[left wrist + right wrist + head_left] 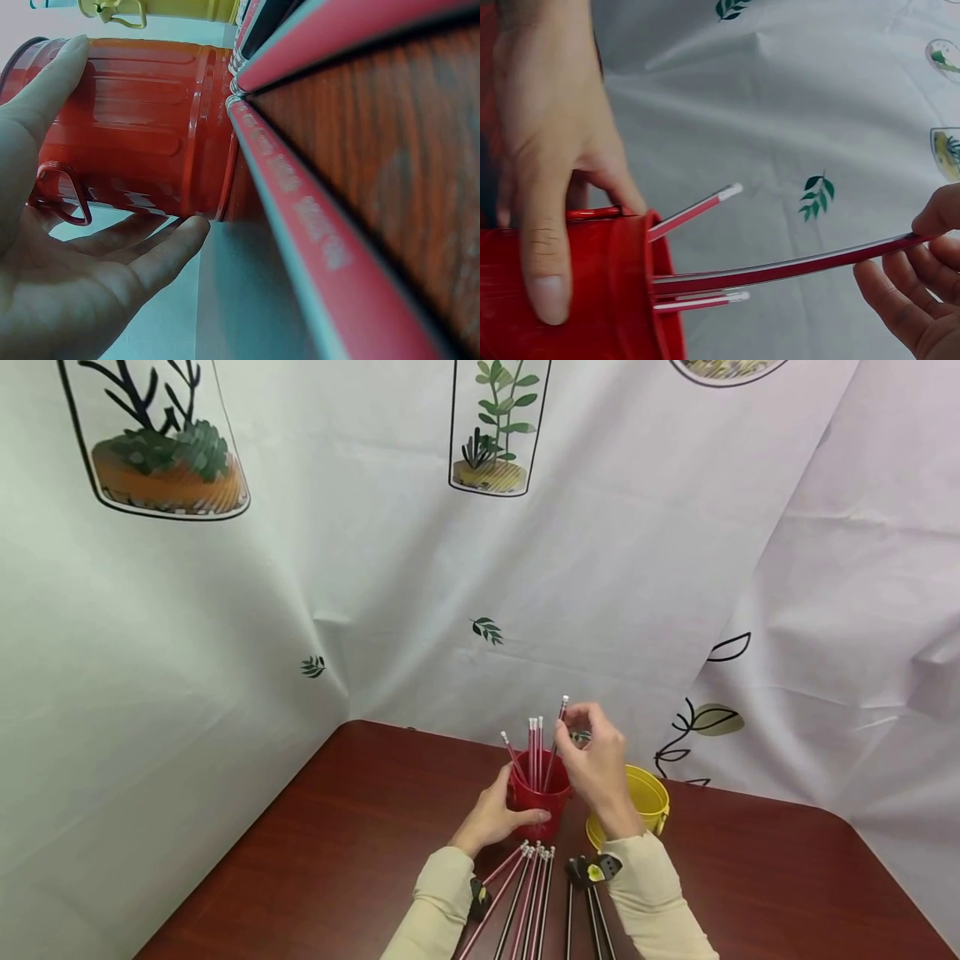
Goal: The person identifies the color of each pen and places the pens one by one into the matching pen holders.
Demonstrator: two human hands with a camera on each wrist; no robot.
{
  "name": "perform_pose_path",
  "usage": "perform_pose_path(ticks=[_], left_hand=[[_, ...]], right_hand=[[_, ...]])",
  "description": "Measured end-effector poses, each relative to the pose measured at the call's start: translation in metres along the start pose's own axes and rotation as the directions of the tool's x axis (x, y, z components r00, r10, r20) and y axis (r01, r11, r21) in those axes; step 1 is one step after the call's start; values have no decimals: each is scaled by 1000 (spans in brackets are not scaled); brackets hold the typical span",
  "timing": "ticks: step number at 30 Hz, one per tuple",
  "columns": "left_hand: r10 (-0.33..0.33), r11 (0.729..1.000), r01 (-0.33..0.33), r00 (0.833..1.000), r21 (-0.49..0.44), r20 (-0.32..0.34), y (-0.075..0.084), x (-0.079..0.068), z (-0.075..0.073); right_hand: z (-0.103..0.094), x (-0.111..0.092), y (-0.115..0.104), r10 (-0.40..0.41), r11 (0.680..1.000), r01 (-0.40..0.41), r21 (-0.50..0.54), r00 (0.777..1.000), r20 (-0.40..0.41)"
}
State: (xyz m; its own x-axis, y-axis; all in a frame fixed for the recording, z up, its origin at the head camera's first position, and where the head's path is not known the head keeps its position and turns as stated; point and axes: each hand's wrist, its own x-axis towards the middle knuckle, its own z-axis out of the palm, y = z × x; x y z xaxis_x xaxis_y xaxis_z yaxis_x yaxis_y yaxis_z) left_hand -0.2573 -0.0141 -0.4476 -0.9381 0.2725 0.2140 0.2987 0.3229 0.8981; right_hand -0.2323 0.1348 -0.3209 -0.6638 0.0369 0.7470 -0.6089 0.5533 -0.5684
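Note:
A small red metal bucket [536, 802] stands on the table, with my left hand [486, 820] gripping it around the side. The thumb lies across the front, and the other fingers reach round the far side, beside a wire handle [75, 196]. Several red pencils [533, 752] with white eraser ends stick up out of the bucket. Above its rim, my right hand [596, 764] pinches one red pencil [817, 264] near its upper end between thumb and fingers. The lower end of that pencil is inside the bucket, hidden by the wall.
Behind my right wrist stands a yellow bucket [651, 797], partly covered by the arm. Several red pencils [491, 910] lie fanned out in front of the red bucket, with dark pencils [592, 914] to their right. A patterned white cloth [420, 610] hangs behind the brown table [337, 835].

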Motion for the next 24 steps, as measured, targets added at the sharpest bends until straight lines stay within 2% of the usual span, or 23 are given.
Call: perform_pose_path(ticks=[10, 24], left_hand=[[-2, 1000, 2, 1000, 29, -4, -1, 1, 1], [-8, 999, 8, 1000, 48, -4, 0, 1, 0]], right_hand=[[9, -16, 11, 42, 999, -39, -38, 997, 60], [22, -36, 26, 86, 996, -86, -11, 993, 76]])
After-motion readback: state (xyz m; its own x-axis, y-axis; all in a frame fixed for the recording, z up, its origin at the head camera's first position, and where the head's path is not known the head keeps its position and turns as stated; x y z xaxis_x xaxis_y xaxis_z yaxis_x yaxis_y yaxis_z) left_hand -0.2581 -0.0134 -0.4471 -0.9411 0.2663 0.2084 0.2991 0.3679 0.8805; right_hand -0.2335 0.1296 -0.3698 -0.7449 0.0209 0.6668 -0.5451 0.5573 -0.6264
